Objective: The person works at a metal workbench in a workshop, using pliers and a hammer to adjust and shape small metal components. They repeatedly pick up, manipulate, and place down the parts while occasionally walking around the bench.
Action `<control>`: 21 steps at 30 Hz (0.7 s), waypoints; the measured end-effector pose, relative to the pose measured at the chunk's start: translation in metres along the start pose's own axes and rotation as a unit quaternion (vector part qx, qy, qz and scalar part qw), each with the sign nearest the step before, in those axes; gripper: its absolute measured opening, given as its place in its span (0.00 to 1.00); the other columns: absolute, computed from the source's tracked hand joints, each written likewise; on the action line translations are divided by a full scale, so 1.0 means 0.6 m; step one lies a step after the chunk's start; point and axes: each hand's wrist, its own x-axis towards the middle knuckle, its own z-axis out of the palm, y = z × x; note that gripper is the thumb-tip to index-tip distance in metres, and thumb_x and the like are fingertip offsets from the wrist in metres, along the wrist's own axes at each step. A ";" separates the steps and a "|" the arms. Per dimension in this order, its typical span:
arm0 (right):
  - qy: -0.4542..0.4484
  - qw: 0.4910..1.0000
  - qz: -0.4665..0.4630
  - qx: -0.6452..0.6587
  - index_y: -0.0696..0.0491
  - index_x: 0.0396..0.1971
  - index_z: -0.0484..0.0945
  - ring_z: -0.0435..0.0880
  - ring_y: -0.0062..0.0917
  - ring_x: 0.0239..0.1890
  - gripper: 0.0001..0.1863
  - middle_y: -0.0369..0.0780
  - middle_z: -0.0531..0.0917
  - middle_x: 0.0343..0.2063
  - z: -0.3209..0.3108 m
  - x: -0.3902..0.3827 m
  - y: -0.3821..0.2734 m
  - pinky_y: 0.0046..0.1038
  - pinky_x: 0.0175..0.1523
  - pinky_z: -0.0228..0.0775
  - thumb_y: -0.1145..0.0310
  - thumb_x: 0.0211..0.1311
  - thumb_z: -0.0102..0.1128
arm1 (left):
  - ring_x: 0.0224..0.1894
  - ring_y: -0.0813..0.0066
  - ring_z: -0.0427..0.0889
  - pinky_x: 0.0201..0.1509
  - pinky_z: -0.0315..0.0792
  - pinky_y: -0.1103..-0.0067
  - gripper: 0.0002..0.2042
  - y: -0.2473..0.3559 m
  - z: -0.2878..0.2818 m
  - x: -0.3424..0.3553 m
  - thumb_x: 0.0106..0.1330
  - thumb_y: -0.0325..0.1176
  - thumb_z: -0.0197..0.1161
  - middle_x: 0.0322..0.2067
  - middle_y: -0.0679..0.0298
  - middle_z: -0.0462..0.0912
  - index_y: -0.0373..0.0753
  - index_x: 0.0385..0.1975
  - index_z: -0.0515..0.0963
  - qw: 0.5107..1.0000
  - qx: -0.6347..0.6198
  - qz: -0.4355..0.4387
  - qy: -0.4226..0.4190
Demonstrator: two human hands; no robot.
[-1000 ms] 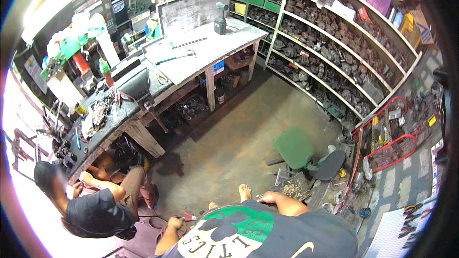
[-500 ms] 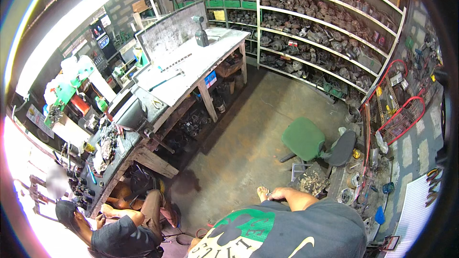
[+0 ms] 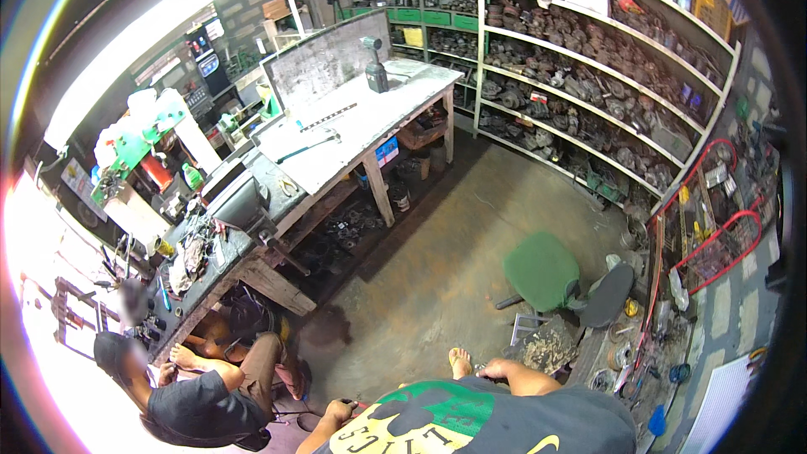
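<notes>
My left hand (image 3: 340,409) shows at the lower edge, left of my dark printed shirt (image 3: 437,408). Its fingers are curled, and what they hold, if anything, is too small to make out. A bit of red lies just beside it. My right hand (image 3: 498,369) rests low in front of my shirt, close to my bare foot (image 3: 459,361). The fingers of that hand are bent around a small greyish thing, too small to name. My lap is mostly hidden by the shirt.
At lower left a seated person (image 3: 197,395) works with both hands together. A long workbench (image 3: 294,151) bears a hammer (image 3: 315,144), a cordless impact wrench (image 3: 375,67) and a vise (image 3: 267,240). Metal shelves (image 3: 580,63) hold many parts. A green chair (image 3: 542,269) stands on the right.
The whole view has swung left, so the room sits farther right in the picture. My left hand has come into sight. My right hand stays near my foot.
</notes>
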 end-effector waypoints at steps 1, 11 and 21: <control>0.001 1.000 0.014 0.002 0.56 0.50 0.87 0.87 0.34 0.50 0.34 0.47 0.89 0.48 -0.001 -0.002 0.013 0.39 0.56 0.77 0.39 0.60 0.69 | 0.57 0.60 0.86 0.60 0.76 0.69 0.24 -0.001 0.011 0.011 0.70 0.55 0.66 0.52 0.52 0.88 0.40 0.52 0.87 1.000 0.009 -0.011 -0.009; 0.022 0.980 0.116 0.161 0.64 0.52 0.84 0.87 0.42 0.56 0.37 0.54 0.86 0.54 -0.056 -0.025 0.083 0.42 0.60 0.76 0.41 0.62 0.68 | 0.46 0.58 0.89 0.52 0.79 0.65 0.25 0.031 0.073 0.056 0.71 0.61 0.60 0.42 0.54 0.91 0.45 0.44 0.90 0.985 0.169 0.027 0.004; -0.018 0.998 0.057 0.016 0.62 0.55 0.83 0.84 0.42 0.60 0.41 0.53 0.84 0.57 -0.181 0.038 0.124 0.40 0.64 0.73 0.37 0.60 0.67 | 0.67 0.54 0.77 0.71 0.70 0.66 0.29 0.165 0.106 0.010 0.72 0.58 0.59 0.63 0.52 0.80 0.40 0.60 0.82 0.998 0.056 -0.015 -0.005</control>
